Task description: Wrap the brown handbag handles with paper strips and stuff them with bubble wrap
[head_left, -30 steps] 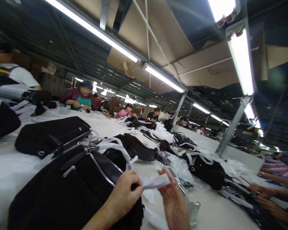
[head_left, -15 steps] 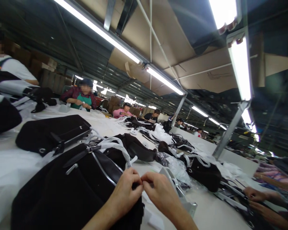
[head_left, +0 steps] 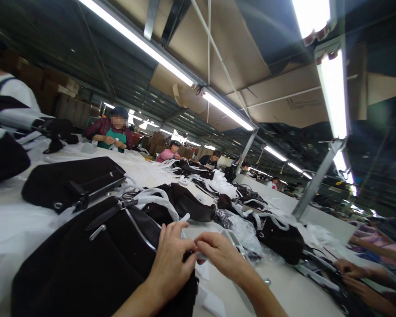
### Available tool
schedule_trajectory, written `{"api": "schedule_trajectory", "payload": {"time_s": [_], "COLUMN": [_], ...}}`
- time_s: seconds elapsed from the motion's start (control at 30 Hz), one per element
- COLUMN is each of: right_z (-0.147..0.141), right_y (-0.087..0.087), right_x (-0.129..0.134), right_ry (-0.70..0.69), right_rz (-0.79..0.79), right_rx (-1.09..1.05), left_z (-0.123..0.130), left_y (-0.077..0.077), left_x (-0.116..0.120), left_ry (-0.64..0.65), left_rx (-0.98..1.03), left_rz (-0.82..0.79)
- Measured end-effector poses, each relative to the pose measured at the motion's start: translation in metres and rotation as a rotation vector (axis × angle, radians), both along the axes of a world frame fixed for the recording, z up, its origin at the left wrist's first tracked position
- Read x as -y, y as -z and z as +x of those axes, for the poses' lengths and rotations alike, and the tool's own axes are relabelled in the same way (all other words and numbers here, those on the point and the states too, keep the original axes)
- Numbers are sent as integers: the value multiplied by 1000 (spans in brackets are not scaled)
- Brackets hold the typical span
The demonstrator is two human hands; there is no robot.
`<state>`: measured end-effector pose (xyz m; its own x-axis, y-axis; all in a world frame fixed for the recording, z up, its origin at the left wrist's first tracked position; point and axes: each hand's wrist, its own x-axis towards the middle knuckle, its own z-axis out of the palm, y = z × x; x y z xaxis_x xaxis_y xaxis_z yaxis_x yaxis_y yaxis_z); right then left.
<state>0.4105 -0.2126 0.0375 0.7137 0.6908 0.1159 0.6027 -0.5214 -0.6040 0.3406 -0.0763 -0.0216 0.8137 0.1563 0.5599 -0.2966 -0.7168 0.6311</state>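
Note:
A large black bag (head_left: 82, 268) with a silver zip pull and white-wrapped straps (head_left: 158, 198) lies right before me. My left hand (head_left: 173, 257) is over the bag's right edge, its thumb and fingers bent into a pinch. Fingertip to fingertip with it is my right hand (head_left: 222, 255), also pinched, just right of the bag. Whatever is between the fingers is too small or hidden to make out. Below the hands, white paper pieces (head_left: 211, 301) lie on the table, and a grey metal object (head_left: 234, 240) sits partly behind my right hand.
Another black bag (head_left: 72, 180) lies beyond on the left. More black bags (head_left: 280, 237), clear plastic (head_left: 240, 231) and white wrapping (head_left: 222, 185) cover the table further off. A co-worker's hands (head_left: 353, 273) handle black straps at the right. Other people sit along the table's far side.
My left hand has turned, its fingers raised and more spread over the bag's edge. My right hand has shifted slightly right, and its thumb now sits lower, behind the fingers.

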Motion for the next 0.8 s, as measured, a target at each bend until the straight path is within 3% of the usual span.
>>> {"api": "schedule_trajectory", "payload": {"time_s": [0.1, 0.4, 0.6, 0.8], "right_z": [3, -1, 5, 14], "right_y": [0, 4, 12, 27], "right_x": [2, 5, 7, 7], "right_ry": [-9, 26, 10, -15], "right_rz": [13, 38, 93, 285], "right_rx": [-59, 124, 88, -120], "left_z": [-3, 0, -1, 1], "left_y": [-2, 1, 2, 5], "left_x": [1, 2, 6, 4], "left_ry": [-42, -114, -171, -269], "left_rx": [-25, -33, 6, -42], "left_rz": [61, 84, 135, 147]}}
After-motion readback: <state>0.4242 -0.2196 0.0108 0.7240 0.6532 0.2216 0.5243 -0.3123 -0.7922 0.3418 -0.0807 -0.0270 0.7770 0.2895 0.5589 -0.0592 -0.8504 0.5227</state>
